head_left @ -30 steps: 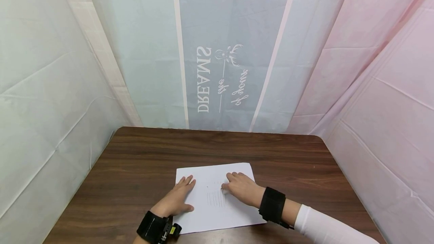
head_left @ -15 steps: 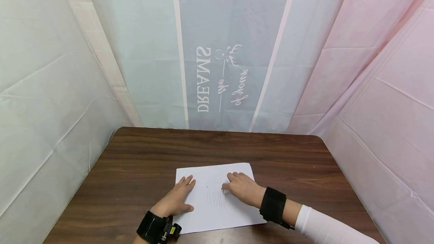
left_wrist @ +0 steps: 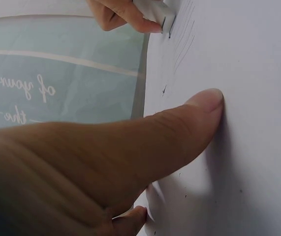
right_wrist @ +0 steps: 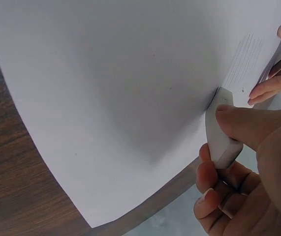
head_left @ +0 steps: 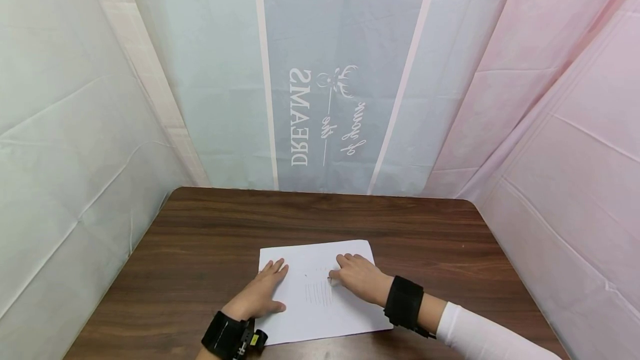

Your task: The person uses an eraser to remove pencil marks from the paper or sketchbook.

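Note:
White paper (head_left: 325, 324) lies on the wooden table. A group of thin parallel pencil lines (right_wrist: 243, 56) runs across its middle, with a few short marks near them. In the right wrist view, my right hand (head_left: 362, 279) pinches a white eraser (right_wrist: 221, 128) between thumb and curled fingers. One corner of the eraser touches the paper at the edge of the lines. My left hand (head_left: 257, 296) rests on the left part of the paper, fingers spread and thumb (left_wrist: 199, 110) apart from them. In the head view, the right fingers hide most of the eraser.
The dark wooden table (head_left: 200, 249) has rounded far corners. Behind it hangs a pale cloth with mirrored lettering (head_left: 300, 118). More cloth (head_left: 65, 182) closes off both sides. Black straps (head_left: 402, 301) wrap both wrists.
My right hand has shifted very slightly to the right over the lines. The left hand and the paper have stayed where they were.

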{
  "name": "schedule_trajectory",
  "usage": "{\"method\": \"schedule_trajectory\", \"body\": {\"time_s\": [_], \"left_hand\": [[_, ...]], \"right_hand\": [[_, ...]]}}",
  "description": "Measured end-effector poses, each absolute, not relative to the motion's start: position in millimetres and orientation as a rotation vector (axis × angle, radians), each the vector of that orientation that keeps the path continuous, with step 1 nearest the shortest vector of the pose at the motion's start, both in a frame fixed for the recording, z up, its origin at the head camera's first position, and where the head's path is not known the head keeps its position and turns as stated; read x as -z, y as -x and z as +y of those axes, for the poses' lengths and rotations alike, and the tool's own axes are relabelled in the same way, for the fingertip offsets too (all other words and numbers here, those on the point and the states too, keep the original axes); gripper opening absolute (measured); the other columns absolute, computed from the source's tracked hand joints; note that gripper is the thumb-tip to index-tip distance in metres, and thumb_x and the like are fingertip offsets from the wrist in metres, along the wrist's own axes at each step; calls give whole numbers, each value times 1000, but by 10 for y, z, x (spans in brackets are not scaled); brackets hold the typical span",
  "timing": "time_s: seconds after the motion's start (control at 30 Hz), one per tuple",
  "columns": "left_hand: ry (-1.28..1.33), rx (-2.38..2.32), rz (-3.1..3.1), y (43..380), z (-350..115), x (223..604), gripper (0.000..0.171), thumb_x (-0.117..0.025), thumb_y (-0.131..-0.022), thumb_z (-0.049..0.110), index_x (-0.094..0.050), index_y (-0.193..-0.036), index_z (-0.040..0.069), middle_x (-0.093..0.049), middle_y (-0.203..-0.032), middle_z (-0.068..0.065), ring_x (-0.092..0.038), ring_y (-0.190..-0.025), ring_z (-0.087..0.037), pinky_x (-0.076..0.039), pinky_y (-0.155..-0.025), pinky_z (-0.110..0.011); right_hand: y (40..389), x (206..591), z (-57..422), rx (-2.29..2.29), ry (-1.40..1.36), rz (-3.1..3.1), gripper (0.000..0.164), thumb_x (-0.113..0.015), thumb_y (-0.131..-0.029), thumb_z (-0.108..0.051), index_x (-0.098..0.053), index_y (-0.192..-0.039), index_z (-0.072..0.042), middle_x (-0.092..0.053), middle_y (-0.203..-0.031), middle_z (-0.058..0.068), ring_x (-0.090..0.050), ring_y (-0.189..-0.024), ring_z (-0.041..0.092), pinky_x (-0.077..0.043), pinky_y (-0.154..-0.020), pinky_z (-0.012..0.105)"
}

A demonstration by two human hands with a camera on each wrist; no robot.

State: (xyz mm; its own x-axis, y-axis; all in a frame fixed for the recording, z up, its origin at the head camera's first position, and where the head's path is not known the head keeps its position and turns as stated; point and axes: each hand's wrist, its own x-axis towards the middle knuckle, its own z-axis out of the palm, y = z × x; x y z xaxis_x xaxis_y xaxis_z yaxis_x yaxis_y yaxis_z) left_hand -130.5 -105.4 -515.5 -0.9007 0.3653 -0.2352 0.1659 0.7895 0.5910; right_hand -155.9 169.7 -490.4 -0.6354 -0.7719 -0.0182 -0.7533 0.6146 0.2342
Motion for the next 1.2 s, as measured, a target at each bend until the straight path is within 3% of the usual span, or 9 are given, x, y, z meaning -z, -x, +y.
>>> {"method": "schedule_trajectory", "body": {"time_s": [1.2], "left_hand": [[-419,-835,2642,1302,-1060,5155,85,-88,-75,14,-47,-148,-2,-32,-164,-21,-23,-154,-47,-25,-121,-65]], "right_hand": [[1562,4916,1757,347,-1281,-2784,24,-73,-92,-21,-76,-116,-24,-66,-95,2,-55,-79,12,-56,-73,28]]}}
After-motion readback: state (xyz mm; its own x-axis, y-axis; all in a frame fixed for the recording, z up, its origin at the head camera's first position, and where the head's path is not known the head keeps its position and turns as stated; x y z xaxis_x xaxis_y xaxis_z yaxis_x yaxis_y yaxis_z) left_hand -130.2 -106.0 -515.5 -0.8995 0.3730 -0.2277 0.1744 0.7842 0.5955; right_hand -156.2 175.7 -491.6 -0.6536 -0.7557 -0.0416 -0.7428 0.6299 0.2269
